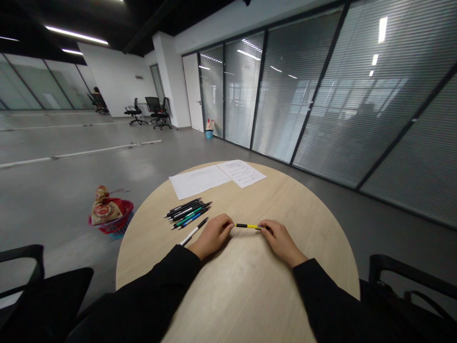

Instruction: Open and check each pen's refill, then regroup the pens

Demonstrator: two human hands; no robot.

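Note:
A yellow pen with a black grip (pixel 249 226) lies level between my two hands, just above or on the round table (pixel 243 286); which of these I cannot tell. My left hand (pixel 214 234) pinches its left tip. The fingers of my right hand (pixel 280 240) close round its right end and hide that end. Beside my left hand rests a white pen with a black grip (pixel 194 231). Farther left is a pile of several pens (pixel 187 213), mostly black, with a green and a blue one among them.
Two paper sheets (pixel 200 181) lie at the table's far side, one with writing. A red and blue basket (pixel 123 224) holding a brown paper bag stands on the floor at left. Black chairs (pixel 410 274) flank the table. Glass partitions with blinds (pixel 285 95) stand beyond.

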